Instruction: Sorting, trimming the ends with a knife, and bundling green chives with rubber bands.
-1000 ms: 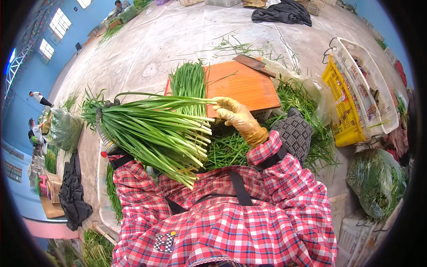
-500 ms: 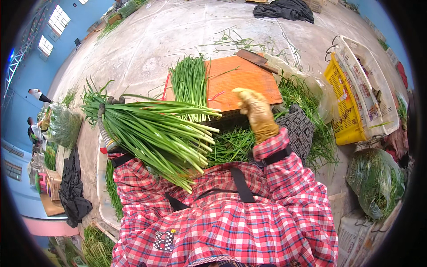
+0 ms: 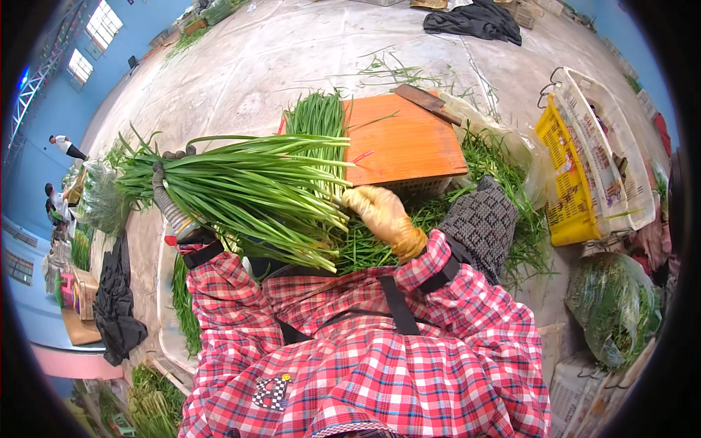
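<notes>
My left hand, in a grey ribbed glove, is closed around a large bunch of garlic chives near its leafy end. The pale cut ends point right, toward my right hand in a yellowish rubber glove. That hand's fingers are curled and pressed together against the stalk ends; whatever is between them is hidden. Behind the held bunch, a neat pile of garlic chives lies at the left side of an orange board. A red tie rests on the board near the pile.
A wide-bladed knife lies at the board's far right corner. Loose green leaves spread around a patterned grey cloth-covered shape. To the right stand a yellow crate and a white crate. Two people are far left.
My right hand has moved left and toward me, from beside the board to the stalk ends. The held bunch has shifted slightly left and tilted up.
</notes>
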A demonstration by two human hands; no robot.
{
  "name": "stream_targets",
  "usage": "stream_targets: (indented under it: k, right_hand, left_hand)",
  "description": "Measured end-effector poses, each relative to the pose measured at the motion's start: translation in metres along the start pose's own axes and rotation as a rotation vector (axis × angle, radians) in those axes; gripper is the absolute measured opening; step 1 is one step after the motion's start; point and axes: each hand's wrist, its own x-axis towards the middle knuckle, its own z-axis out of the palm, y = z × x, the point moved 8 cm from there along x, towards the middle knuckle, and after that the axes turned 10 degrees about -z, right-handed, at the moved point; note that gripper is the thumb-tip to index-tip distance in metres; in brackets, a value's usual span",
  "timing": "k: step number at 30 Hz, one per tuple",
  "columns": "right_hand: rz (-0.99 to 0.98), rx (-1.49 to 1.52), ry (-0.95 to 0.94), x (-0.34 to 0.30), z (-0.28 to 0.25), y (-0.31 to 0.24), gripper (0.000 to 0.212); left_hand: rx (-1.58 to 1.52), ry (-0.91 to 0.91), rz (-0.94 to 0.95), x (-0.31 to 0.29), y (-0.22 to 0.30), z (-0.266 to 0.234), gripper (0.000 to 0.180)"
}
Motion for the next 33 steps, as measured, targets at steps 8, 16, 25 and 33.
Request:
stream_targets:
  k: [8, 16, 25, 33]
  right_hand:
    - [0.100, 0.187, 0.024, 0.014, 0.018, 0.021, 0.045]
    - [0.360, 0.598, 0.080, -0.012, 0.005, 0.025, 0.021]
    - [0.204, 0.486, -0.041, -0.012, -0.042, 0.021, 0.048]
    - [0.060, 0.749, -0.188, 0.018, 0.014, 0.034, 0.026]
  left_hand:
    - [0.042, -0.036, 0.073, -0.008, 0.009, 0.014, 0.025]
    - [0.014, -0.005, 0.086, -0.006, 0.019, -0.012, 0.027]
    - [0.107, 0.245, 0.049, -0.016, 0.009, -0.019, 0.031]
    - [0.177, 0.219, -0.164, -0.001, 0.002, -0.043, 0.038]
